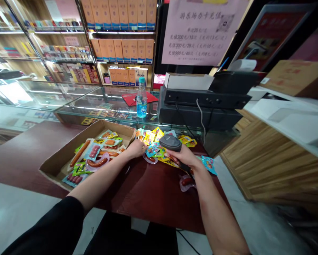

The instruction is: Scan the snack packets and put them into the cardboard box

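My right hand [184, 156] is wrapped round the handle of a dark barcode scanner [170, 142], its head above a heap of snack packets [153, 149] in yellow, blue and green wrappers. My left hand [136, 148] is at the left edge of this heap, beside the right corner of a shallow cardboard box [54, 160]. Its fingers are curled; what they hold, if anything, is hidden. Several wrapped sausages [96, 162] and small packets lie in the box. One sausage in clear plastic [187, 181] lies under my right forearm, and a blue packet [209, 164] lies near the table's right edge.
All this rests on a dark red table [137, 198]. Behind it, a glass counter [95, 102] carries a plastic bottle [141, 101] with blue liquid, a red folder [151, 96] and black cash-drawer-like boxes [201, 115] with cables. A wooden cabinet [276, 163] stands at the right.
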`<state>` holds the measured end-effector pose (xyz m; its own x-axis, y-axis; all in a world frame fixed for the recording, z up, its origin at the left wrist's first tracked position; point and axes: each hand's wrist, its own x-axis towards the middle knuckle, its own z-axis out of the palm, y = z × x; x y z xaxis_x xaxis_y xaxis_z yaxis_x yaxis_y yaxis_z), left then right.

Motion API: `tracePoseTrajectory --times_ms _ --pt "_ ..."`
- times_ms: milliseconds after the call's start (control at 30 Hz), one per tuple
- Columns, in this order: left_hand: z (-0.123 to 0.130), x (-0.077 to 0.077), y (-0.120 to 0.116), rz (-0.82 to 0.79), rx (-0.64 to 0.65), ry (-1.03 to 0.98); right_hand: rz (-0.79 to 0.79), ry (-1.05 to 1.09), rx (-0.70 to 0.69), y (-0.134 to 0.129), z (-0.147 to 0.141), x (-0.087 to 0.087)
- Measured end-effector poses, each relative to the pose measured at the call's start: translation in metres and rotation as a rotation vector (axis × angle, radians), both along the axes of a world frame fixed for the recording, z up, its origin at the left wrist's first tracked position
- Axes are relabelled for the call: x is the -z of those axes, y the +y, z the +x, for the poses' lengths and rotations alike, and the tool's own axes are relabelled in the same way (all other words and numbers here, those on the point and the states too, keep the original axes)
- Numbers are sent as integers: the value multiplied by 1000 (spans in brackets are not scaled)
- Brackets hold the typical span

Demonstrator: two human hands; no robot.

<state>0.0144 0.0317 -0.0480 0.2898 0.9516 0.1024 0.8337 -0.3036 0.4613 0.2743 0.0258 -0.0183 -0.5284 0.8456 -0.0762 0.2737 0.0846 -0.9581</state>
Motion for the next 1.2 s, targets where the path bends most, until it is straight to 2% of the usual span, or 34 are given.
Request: tracePoseTrajectory --times_ms 67,133,333,500,600,700,833,967,1100,1200 --pt "1 1 -1 2 48 -25 4 -4 -3 -1 0 -1" --pt "3 4 0 -12 42 -68 13 -25 -15 0 0 0" --pt "3 7 8 -145 -198 -374 34 -102 -18 5 3 11" --pt "-4 10 15 -205 -250 -615 27 -126 -12 3 1 10" --pt "-6 12 16 -185 -254 -632 31 -127 -10 3 0 10" --pt "-4 9 13 -171 -263 -558 30 -119 -10 3 1 10" --pt "2 -9 3 19 -283 -409 0 -101 -16 3 2 6" --pt "-7 -43 -8 140 -288 -412 1 -47 -38 1 2 2" --pt "-52 -80 -27 221 -348 -359 -4 -17 -39 0 2 1" --pt "-99 -97 -46 279 -444 -284 -29 11 -34 -2 1 0"
